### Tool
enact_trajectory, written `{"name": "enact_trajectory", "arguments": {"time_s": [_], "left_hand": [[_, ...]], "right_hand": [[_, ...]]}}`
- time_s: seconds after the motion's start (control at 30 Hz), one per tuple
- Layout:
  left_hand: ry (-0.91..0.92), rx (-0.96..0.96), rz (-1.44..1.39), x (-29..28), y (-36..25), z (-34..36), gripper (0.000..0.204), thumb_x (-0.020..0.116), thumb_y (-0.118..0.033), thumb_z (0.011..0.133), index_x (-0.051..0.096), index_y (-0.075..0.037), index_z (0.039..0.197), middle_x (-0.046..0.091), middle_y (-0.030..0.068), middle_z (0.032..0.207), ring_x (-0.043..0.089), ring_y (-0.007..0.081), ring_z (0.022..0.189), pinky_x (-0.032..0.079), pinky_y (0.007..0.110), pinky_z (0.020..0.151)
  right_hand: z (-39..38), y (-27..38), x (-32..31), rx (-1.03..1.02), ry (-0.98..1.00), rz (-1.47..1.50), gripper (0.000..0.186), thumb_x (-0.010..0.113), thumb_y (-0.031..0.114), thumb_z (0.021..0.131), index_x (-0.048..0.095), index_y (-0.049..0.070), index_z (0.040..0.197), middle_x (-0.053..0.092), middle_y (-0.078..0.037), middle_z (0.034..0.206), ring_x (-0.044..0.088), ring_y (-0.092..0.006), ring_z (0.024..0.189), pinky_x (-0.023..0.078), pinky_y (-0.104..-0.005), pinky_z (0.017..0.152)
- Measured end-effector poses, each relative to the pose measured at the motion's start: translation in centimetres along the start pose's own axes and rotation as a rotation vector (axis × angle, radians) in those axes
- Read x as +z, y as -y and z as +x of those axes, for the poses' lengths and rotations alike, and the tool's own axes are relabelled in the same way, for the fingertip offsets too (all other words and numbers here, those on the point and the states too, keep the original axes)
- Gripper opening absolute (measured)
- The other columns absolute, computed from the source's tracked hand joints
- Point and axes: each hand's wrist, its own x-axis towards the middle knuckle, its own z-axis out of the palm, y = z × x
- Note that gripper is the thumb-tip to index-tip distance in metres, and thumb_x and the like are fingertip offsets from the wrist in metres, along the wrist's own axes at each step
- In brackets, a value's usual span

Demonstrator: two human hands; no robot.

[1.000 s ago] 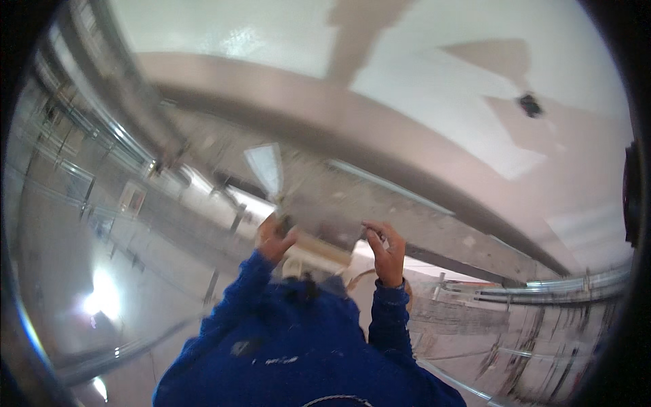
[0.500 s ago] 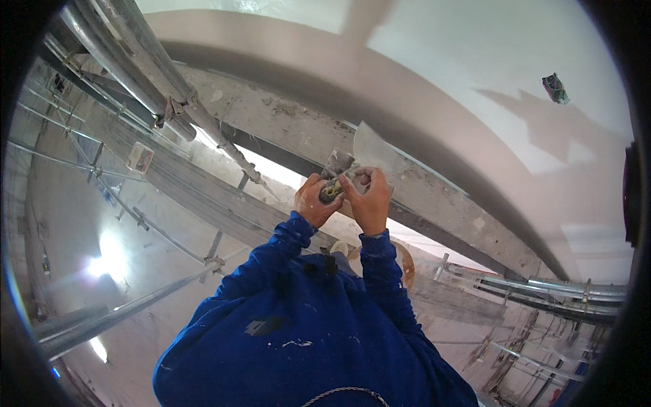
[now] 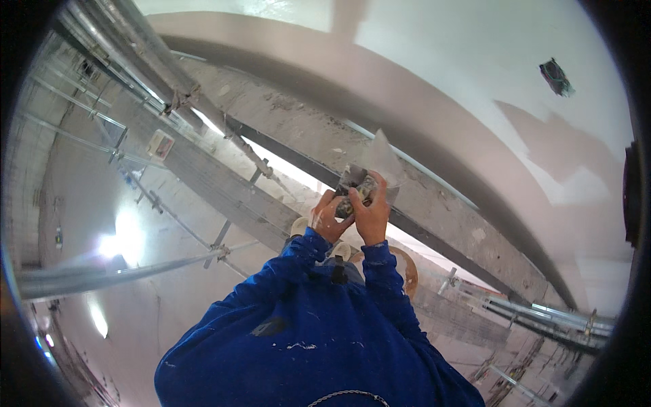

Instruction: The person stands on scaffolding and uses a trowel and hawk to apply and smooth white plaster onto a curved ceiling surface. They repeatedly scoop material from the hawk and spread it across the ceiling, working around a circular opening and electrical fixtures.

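Note:
Both my arms in blue sleeves reach up toward a rough concrete beam [image 3: 434, 203]. My left hand [image 3: 327, 218] and my right hand [image 3: 372, 211] are pressed together just below it. Between them they hold a wide flat metal blade [image 3: 381, 161], its edge pointing up at the beam. A smaller scraper smeared with grey compound [image 3: 354, 182] is also gripped there. Which hand grips which tool is partly hidden by the fingers.
Bundled metal pipes [image 3: 135, 51] run along the upper left, with thin rods and a small wall box [image 3: 161, 144] below them. A white plastered ceiling [image 3: 461, 61] has a dark hole [image 3: 556, 76]. More pipes [image 3: 542, 315] lie at the lower right. A bright lamp glare [image 3: 116, 243] is at the left.
One second ago my hands were apart; they have come together on the blade and scraper. They now sit a little lower, below the beam, and the view has turned slightly.

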Motion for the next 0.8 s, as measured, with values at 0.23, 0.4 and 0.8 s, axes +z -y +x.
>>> {"name": "enact_trajectory", "arguments": {"time_s": [0.23, 0.4, 0.8], "left_hand": [[-0.006, -0.12, -0.188, -2.4, 2.3, -4.0, 0.036, 0.07, -0.019, 0.069, 0.057, -0.007, 0.1, 0.055, 0.0099, 0.086, 0.055, 0.0232, 0.083, 0.045, 0.034, 0.072], [-0.471, -0.375, -0.588, -10.2, 0.9, -4.5, 0.035, 0.07, -0.016, 0.069, 0.053, -0.005, 0.098, 0.055, 0.0052, 0.086, 0.056, 0.018, 0.079, 0.046, 0.033, 0.069], [-0.909, -0.529, -1.39, -12.8, 5.3, -4.0, 0.021, 0.057, -0.025, 0.084, 0.047, -0.011, 0.096, 0.049, -0.0012, 0.084, 0.052, 0.0144, 0.081, 0.047, 0.036, 0.07]], "right_hand": [[-0.9, 0.3, -6.4, 0.026, 0.213, 0.39, 0.05, 0.052, 0.003, 0.077, 0.032, 0.012, 0.122, 0.051, -0.014, 0.1, 0.052, -0.0156, 0.085, 0.047, -0.0279, 0.065], [-0.6, 2.4, -10.5, -0.068, 0.256, 0.572, 0.053, 0.054, 0.006, 0.078, 0.029, 0.009, 0.125, 0.052, -0.012, 0.092, 0.052, -0.0119, 0.065, 0.046, -0.0242, 0.057], [-0.9, 3.7, -1.6, -0.415, 0.805, -0.152, 0.05, 0.054, 0.006, 0.073, 0.044, 0.006, 0.122, 0.052, -0.019, 0.114, 0.052, -0.0309, 0.104, 0.04, -0.0356, 0.089]]}}
